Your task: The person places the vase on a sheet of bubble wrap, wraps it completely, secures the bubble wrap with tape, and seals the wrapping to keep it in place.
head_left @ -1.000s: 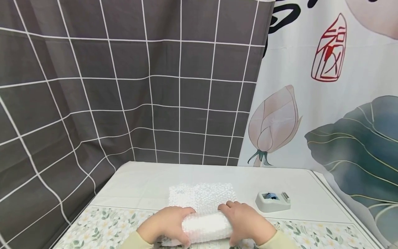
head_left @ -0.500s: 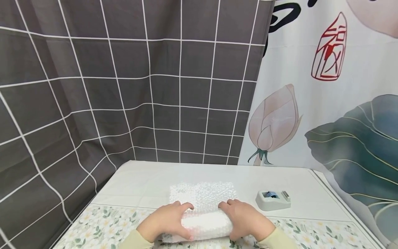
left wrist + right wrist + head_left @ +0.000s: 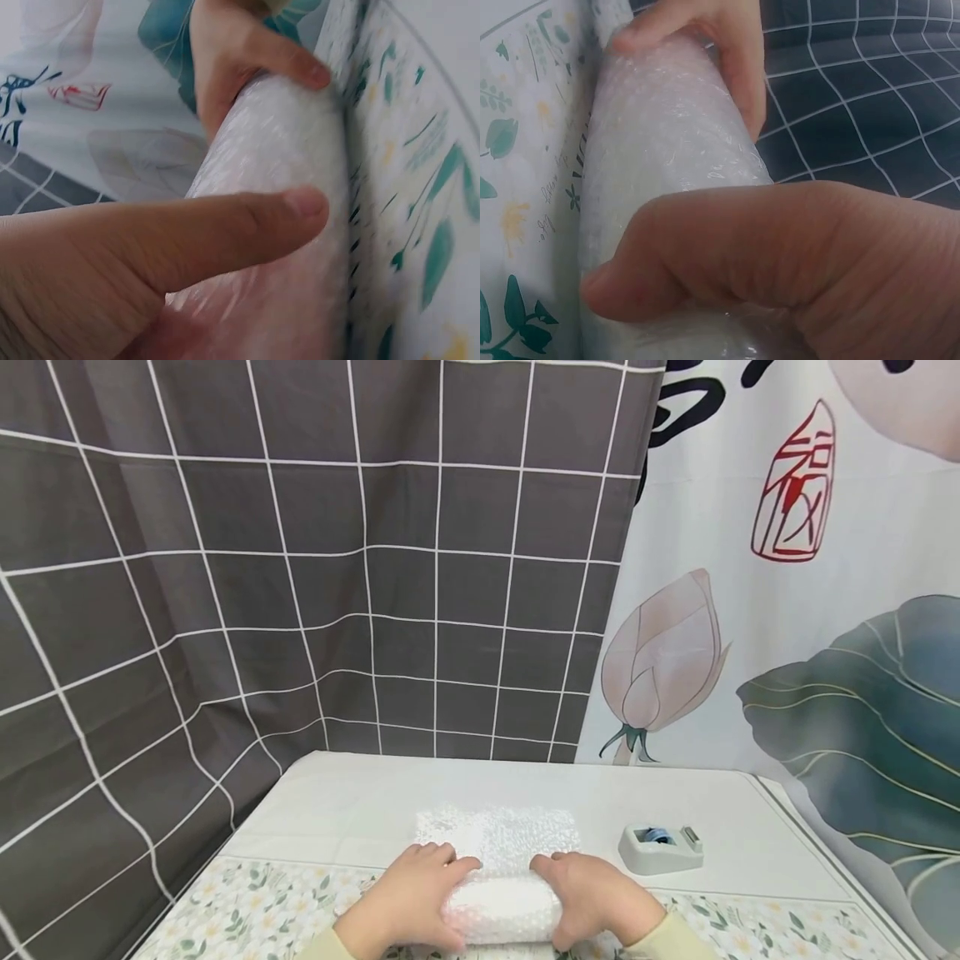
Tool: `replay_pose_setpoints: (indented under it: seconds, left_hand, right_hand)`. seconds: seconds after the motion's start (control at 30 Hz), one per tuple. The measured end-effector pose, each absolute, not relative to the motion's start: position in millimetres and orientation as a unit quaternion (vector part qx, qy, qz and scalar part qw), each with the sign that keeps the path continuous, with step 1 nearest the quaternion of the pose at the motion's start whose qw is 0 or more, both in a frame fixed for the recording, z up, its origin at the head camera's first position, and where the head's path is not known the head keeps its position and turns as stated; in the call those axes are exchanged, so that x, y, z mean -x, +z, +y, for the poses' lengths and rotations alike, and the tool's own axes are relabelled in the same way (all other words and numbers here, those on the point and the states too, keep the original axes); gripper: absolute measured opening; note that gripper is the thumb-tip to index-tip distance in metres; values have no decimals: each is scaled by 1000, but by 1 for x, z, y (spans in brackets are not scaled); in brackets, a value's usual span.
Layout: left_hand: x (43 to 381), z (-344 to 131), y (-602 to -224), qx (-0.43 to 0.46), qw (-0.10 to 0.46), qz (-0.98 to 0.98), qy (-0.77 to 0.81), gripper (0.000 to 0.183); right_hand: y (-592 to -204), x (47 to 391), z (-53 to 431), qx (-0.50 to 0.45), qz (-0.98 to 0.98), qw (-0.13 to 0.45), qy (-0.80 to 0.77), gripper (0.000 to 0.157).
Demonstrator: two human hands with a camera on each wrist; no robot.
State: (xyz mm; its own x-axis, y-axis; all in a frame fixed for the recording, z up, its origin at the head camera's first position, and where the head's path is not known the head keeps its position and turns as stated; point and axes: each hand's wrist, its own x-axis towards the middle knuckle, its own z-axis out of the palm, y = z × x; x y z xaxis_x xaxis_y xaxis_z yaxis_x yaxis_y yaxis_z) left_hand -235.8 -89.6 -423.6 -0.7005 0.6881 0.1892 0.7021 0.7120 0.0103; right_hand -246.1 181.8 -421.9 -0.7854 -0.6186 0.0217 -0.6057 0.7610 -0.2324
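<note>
Clear bubble-wrap roll [image 3: 504, 912] on counter [image 3: 352, 810]; L hand [image 3: 420, 895] + R hand [image 3: 592, 897] grasping it, one per end, w/ flat wrap [image 3: 501, 837] beyond. Step: prob. mid-rolling. Next likely needs even fwd turn, both ends snug.

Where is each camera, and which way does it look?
Head: on the head, facing forward and down at the bubble-wrap roll; left hand, right hand and sleeves show.
Left wrist: there, facing along the roll to the right hand and white curtain; left hand shows close.
Right wrist: there, facing along the roll to the left hand and grid curtain; right hand shows close.
Wrist views share the roll and both hands.
</note>
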Motion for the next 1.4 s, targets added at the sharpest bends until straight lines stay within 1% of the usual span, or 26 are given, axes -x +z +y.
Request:
replay_pose_setpoints:
  seconds: [0.13,0.27,0.6,0.8,0.9,1.03,1.17,1.3,1.4]
  left_hand:
    - [231,-80,-427,399,117,-909,-15,93]
    - [230,-74,-431,387,119,-914,8,95]
    - [235,-74,-434,390,102,-915,-13,87]
    - [238,-75,-435,403,99,-909,-33,80]
    - [239,-75,-433,404,95,-908,-47,78]
    - [240,-77,-431,397,77,-913,-62,75]
    - [242,-79,-430,387,51,-917,-78,73]
    - [245,-82,-431,388,36,-916,-98,68]
    - [248,-86,-433,393,12,-911,-126,65]
  right_hand:
    - [-423,246,182,326,938,31,-117,68]
    - [-422,246,182,327,937,36,-116,64]
    - [-423,246,183,323,934,56,-144,66]
    - [-420,246,186,329,930,69,-150,78]
    - [-415,245,185,340,931,55,-121,80]
    - [-409,236,179,357,932,5,-61,82]
    - [-407,227,173,354,934,-28,-24,86]
    - [-410,224,170,349,936,-49,-2,90]
    - [-412,223,168,345,937,-53,8,91]
